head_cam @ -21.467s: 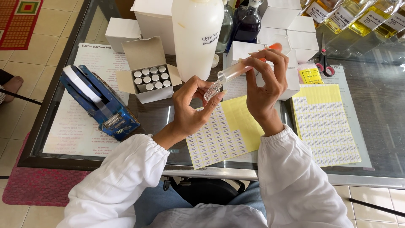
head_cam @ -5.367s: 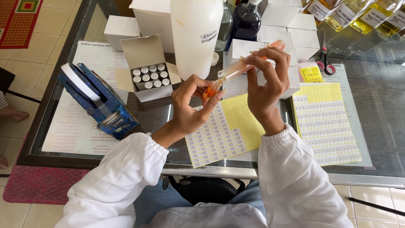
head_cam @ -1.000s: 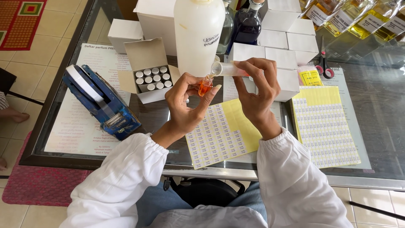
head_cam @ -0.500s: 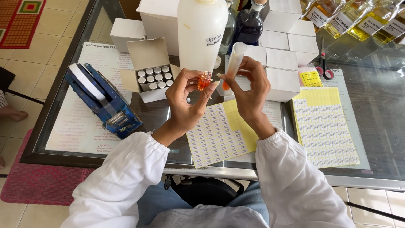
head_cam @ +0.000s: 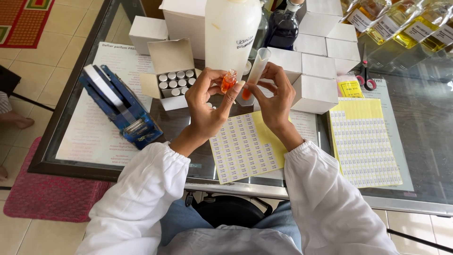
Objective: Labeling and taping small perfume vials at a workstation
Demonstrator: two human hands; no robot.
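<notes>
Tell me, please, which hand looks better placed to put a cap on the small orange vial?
Probably the right hand: it holds only the syringe, while the left hand grips the vial upright.

Two bare hands, left hand at ten o'clock of right hand, loose white long sleeves gathered at cuffs, blue jeans showed below.

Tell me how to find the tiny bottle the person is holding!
Start at the big white bottle standing at the back of the glass table. Just below it, the left hand pinches a tiny vial between its fingertips. It is the only small bottle filled with orange liquid; the little ones in the open box beside it show only silver caps.
</notes>
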